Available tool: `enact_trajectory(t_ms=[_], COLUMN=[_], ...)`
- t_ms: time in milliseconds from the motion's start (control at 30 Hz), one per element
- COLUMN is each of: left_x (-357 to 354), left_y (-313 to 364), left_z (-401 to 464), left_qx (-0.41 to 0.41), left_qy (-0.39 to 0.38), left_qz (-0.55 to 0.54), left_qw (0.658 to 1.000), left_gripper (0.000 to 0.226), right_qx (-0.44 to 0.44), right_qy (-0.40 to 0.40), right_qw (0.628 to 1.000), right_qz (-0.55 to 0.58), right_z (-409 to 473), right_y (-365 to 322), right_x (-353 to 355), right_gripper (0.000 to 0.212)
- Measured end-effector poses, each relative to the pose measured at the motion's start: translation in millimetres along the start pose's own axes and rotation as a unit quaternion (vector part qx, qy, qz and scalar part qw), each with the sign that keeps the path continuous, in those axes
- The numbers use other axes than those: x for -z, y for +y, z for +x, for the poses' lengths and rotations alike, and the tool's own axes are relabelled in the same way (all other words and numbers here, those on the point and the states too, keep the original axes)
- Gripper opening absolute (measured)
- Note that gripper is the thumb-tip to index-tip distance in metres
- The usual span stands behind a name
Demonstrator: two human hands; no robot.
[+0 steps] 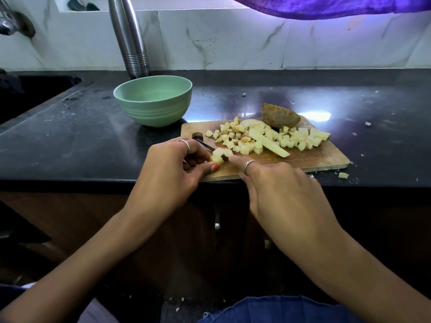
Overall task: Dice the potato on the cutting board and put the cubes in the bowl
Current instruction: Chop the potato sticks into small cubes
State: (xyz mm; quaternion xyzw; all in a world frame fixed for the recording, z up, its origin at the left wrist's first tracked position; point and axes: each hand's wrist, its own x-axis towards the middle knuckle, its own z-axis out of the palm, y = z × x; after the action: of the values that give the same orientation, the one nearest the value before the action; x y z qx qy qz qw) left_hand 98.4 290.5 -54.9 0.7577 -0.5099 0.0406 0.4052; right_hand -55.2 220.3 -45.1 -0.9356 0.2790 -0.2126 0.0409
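Potato cubes (247, 139), pale and blocky, lie heaped on the worn wooden cutting board (321, 157) beside one long strip (268, 143) and a brown-skinned unpeeled chunk (279, 115) at the far edge. The left hand (172, 166) pinches a few cubes at the board's near corner. The right hand (275, 183) reaches in beside it, fingers blurred; its grip I cannot tell. The ribbed green bowl (152, 104) sits just beyond on speckled black counter (81, 136). A dark knife handle (205, 145) peeks out, mostly hidden.
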Motion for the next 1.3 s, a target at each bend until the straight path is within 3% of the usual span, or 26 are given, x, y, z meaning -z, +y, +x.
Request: enact_trajectory(t_ms=[267,533,667,767,900,1000,1200,1300], left_x=[-6.6,-8.8,-7.6,-7.3,-8.9,-8.5,-6.7,-5.9], left_y=[1.4,-0.7,0.1,0.4,0.2,0.9,-1.4,-2.1], left_z=[8.7,9.3,9.8,9.5,8.2,6.9,5.6,5.6], left_qx=[0.008,0.016,0.013,0.016,0.014,0.014,0.02,0.028], left_qy=[-0.007,-0.007,-0.012,-0.013,-0.003,-0.003,-0.024,-0.031], left_qz=[-0.001,-0.014,-0.018,-0.017,-0.018,-0.018,-0.026,-0.038], left_qw=[1.0,1.0,1.0,1.0,1.0,1.0,0.999,0.998], left_gripper=[0.011,0.011,0.01,0.011,0.011,0.011,0.009,0.01], right_qx=[-0.037,-0.023,-0.03,-0.027,0.014,0.025,-0.057,-0.052], right_qy=[0.034,0.024,0.011,0.003,-0.048,-0.057,-0.003,0.015], right_qw=[0.989,0.987,0.991,0.997,0.998,0.997,0.995,0.987], right_qz=[0.139,0.157,0.132,0.072,-0.025,-0.035,0.086,0.154], right_z=[9.4,0.6,-1.3,-1.9,0.0,3.2,13.9,12.9], right_y=[19.5,9.1,5.5,-2.7,-12.7,-11.3,15.4,16.9], right_x=[-7.2,-7.1,-6.9,0.2,2.2,-0.6,-7.1,-9.6], right_gripper=[0.035,0.035,0.035,0.046,0.053,0.058,0.038,0.032])
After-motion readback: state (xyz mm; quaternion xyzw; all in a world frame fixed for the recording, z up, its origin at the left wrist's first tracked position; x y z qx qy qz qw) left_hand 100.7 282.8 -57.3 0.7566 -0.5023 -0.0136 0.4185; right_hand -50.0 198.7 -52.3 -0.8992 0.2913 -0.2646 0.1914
